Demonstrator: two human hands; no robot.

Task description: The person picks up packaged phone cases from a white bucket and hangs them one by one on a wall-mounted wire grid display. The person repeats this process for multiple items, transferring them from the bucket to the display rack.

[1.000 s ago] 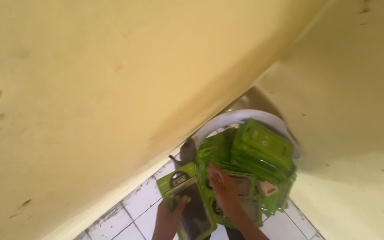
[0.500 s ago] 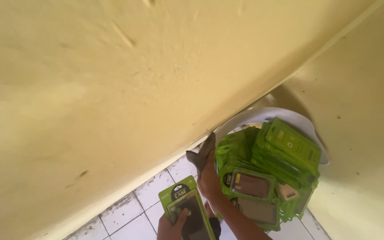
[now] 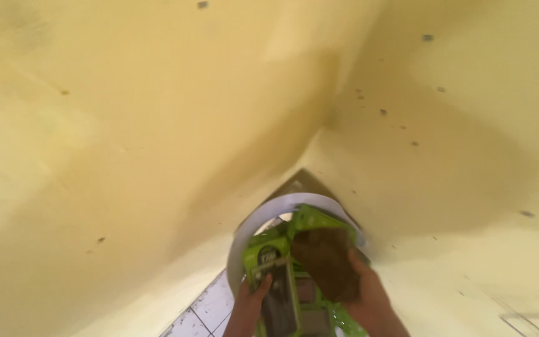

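My left hand (image 3: 252, 298) grips a flat green-and-black package (image 3: 274, 281) by its left edge, thumb on its front. My right hand (image 3: 335, 268) lies on top of a pile of several more green packages (image 3: 310, 221) that fills a white round basin (image 3: 269, 212). The right hand's fingers are spread over the pile; I cannot tell whether they clasp one package. Both hands sit at the bottom middle of the head view, blurred by motion.
Yellow walls (image 3: 126, 125) fill most of the view and meet in a corner just above the basin. A strip of white tiled floor (image 3: 204, 312) shows at the bottom left. Dark specks dot the right wall (image 3: 444, 125).
The view has swung so the wall corner is now centred. The left hand has brought its package up against the pile, and the right hand has moved onto the top of the pile.
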